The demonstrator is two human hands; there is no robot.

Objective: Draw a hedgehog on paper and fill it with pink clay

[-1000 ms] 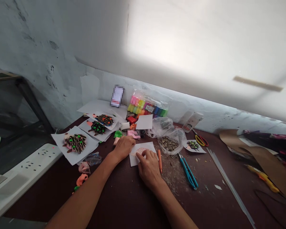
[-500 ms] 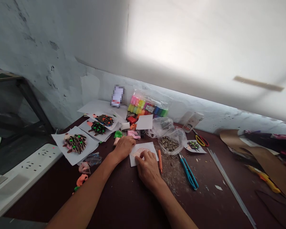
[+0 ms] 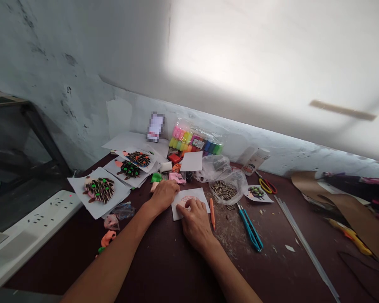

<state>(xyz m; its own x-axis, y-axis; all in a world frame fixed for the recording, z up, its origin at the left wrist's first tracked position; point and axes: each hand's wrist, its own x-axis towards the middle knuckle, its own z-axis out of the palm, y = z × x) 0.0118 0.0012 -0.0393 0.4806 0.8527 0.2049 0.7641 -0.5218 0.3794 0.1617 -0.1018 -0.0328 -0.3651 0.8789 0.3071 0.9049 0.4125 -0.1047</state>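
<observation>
A white power strip is set well to the left of the left hand; beyond that hand, a blurred phone is stood upright. Right of the right hand, red-and-yellow scissors, long translucent sticks and, farther out, a curled brown strip are laid.

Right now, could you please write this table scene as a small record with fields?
left hand: at the left edge of the white sheet
right hand: over the orange drawing; grip hidden
pen: orange, right of the right hand
seeds: dark, mostly in a clear bag
teal tool: right of the pen
scissors: red and yellow, right of the bag
</observation>
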